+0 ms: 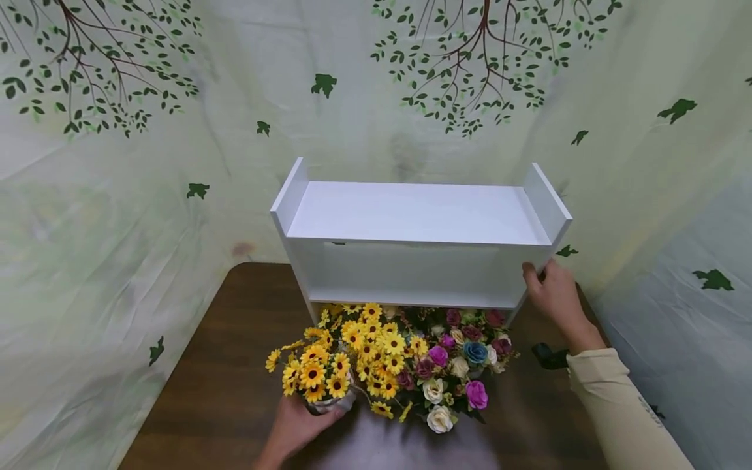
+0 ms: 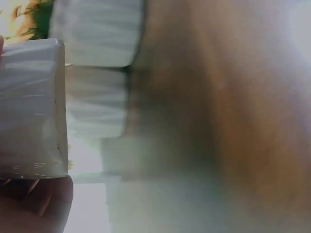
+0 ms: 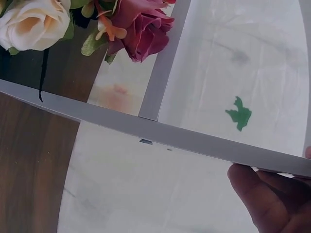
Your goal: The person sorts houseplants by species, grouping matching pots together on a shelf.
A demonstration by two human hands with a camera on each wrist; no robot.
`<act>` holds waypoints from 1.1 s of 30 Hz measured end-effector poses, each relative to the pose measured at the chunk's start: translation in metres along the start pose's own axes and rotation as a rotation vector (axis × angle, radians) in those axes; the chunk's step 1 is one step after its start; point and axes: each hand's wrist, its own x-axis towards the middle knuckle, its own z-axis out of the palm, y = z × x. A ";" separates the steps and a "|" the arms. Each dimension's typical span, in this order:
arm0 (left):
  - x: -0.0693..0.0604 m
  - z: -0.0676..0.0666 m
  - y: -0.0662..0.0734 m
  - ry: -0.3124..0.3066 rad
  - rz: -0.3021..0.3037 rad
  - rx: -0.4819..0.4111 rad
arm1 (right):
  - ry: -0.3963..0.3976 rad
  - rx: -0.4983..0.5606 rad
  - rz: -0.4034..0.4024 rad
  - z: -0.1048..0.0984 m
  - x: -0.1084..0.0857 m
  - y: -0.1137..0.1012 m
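My left hand [image 1: 302, 424] grips a pot of yellow flowers [image 1: 313, 373] at the front left of the table; in the left wrist view its fingers [image 2: 58, 199] curl round the whitish pot [image 2: 29, 111]. With my right hand [image 1: 558, 297] I hold the right side panel of a white shelf [image 1: 405, 212]. The right wrist view shows that hand [image 3: 269, 199] pinching the panel's edge [image 3: 204, 145]. More yellow flowers [image 1: 376, 346] and mixed roses [image 1: 458, 365] stand under and before the shelf's lower board.
The dark brown table [image 1: 200, 391] extends to both sides of the shelf. On it, by my right wrist, is a black object [image 1: 549, 357]. Behind hangs a pale cloth [image 1: 352, 130] printed with branches and leaves. Two more whitish pots [image 2: 97, 34] show in the left wrist view.
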 end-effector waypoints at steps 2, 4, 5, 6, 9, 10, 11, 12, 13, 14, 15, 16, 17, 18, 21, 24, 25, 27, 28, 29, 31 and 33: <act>0.003 -0.009 0.006 0.010 0.013 -0.006 | 0.004 -0.001 -0.004 0.000 0.000 0.000; 0.005 -0.018 0.011 0.028 0.036 -0.013 | 0.006 -0.002 -0.003 0.000 0.000 0.001; 0.006 -0.022 0.014 0.035 0.052 -0.022 | 0.007 -0.003 -0.002 0.000 0.000 0.001; 0.008 -0.026 0.016 0.043 0.070 -0.031 | 0.008 -0.004 0.000 0.000 0.000 0.001; 0.011 -0.037 0.024 0.065 0.126 -0.060 | 0.000 -0.004 0.017 -0.001 0.000 0.000; 0.012 -0.040 0.027 0.066 0.142 -0.082 | -0.005 -0.002 0.023 -0.001 0.000 -0.001; 0.013 -0.044 0.030 0.067 0.158 -0.098 | -0.013 -0.002 0.031 -0.002 0.000 -0.001; 0.014 -0.048 0.033 0.068 0.174 -0.109 | -0.019 0.000 0.038 -0.002 0.000 -0.001; 0.015 -0.052 0.036 0.066 0.189 -0.129 | -0.023 0.000 0.043 -0.002 0.000 -0.001; 0.016 -0.056 0.040 0.065 0.206 -0.145 | -0.025 0.000 0.045 -0.002 0.000 -0.001; 0.018 -0.060 0.043 0.066 0.234 -0.152 | -0.026 0.001 0.045 -0.002 0.000 -0.001; 0.020 -0.064 0.047 0.068 0.264 -0.151 | -0.025 0.000 0.045 -0.002 0.000 -0.001; 0.022 -0.068 0.051 0.070 0.298 -0.151 | -0.023 -0.001 0.042 -0.002 0.000 -0.001; 0.025 -0.072 0.055 0.073 0.331 -0.151 | -0.022 0.002 0.040 -0.001 0.000 -0.001; 0.034 -0.084 0.070 0.053 0.411 -0.145 | -0.020 0.007 0.036 -0.001 0.001 -0.001; 0.047 -0.096 0.089 0.005 0.459 -0.171 | -0.018 0.010 0.039 -0.002 0.001 -0.002; 0.051 -0.099 0.095 -0.013 0.469 -0.177 | -0.016 0.009 0.041 -0.002 0.001 -0.002; 0.060 -0.105 0.107 -0.035 0.499 -0.191 | -0.020 0.007 0.048 -0.002 0.000 -0.002; 0.065 -0.108 0.113 -0.047 0.508 -0.199 | -0.023 0.006 0.054 -0.003 0.000 -0.002; 0.069 -0.110 0.118 -0.057 0.513 -0.206 | -0.023 0.006 0.057 -0.003 0.000 -0.003; 0.076 -0.114 0.129 -0.075 0.532 -0.224 | -0.027 0.006 0.064 -0.003 0.000 -0.003; 0.083 -0.118 0.138 -0.093 0.549 -0.236 | -0.032 0.010 0.067 -0.002 0.000 -0.003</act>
